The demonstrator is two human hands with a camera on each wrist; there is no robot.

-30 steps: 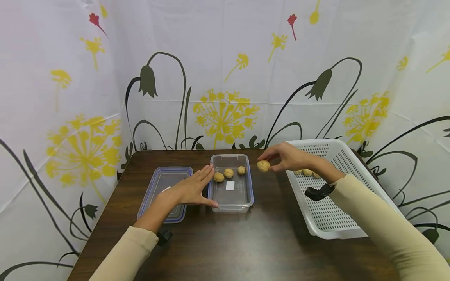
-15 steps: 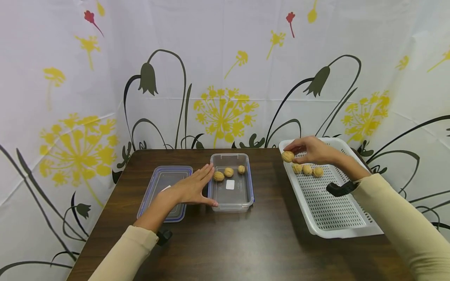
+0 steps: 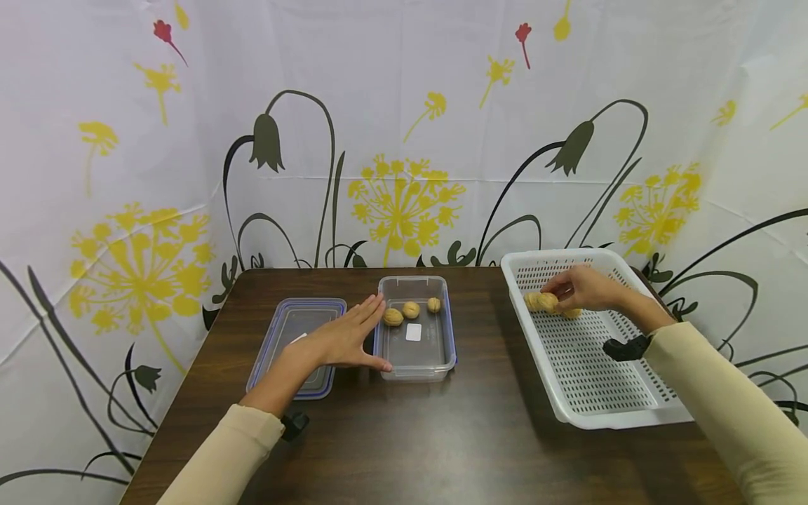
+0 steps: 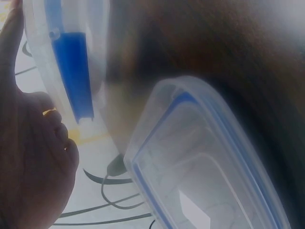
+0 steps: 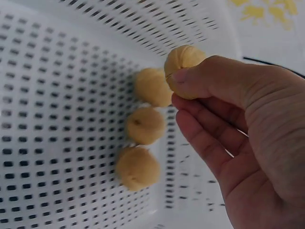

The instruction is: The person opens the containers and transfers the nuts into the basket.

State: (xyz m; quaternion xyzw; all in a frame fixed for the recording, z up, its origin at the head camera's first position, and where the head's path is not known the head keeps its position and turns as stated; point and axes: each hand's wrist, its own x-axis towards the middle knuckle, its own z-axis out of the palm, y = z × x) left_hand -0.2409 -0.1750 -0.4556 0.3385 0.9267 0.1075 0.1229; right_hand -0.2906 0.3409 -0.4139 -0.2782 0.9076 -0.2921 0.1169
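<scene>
Between thumb and fingers my right hand [image 3: 583, 287] pinches a walnut [image 5: 185, 58], held inside the white perforated basket [image 3: 558, 407]. Close by it in the right wrist view, three walnuts lie in a row along the basket's end, the nearest one [image 5: 137, 168] at the bottom. My left hand [image 3: 347, 338] rests with straight fingers along the left side of a clear plastic container [image 3: 413, 358]. Three more walnuts sit in that container toward its far end, the leftmost one [image 3: 393, 318] by the wall. A small white label shows on its floor.
A clear lid with a blue seal [image 3: 318, 386] lies on the dark wooden table [image 3: 404, 449], partly under the left forearm. Behind the table hangs a white curtain [image 3: 404, 70] with printed flowers. The basket stands at the table's right side.
My right hand has carried the walnut from the space between container and basket rightward, then down into the basket beside the other walnuts. The left hand has stayed at the container.
</scene>
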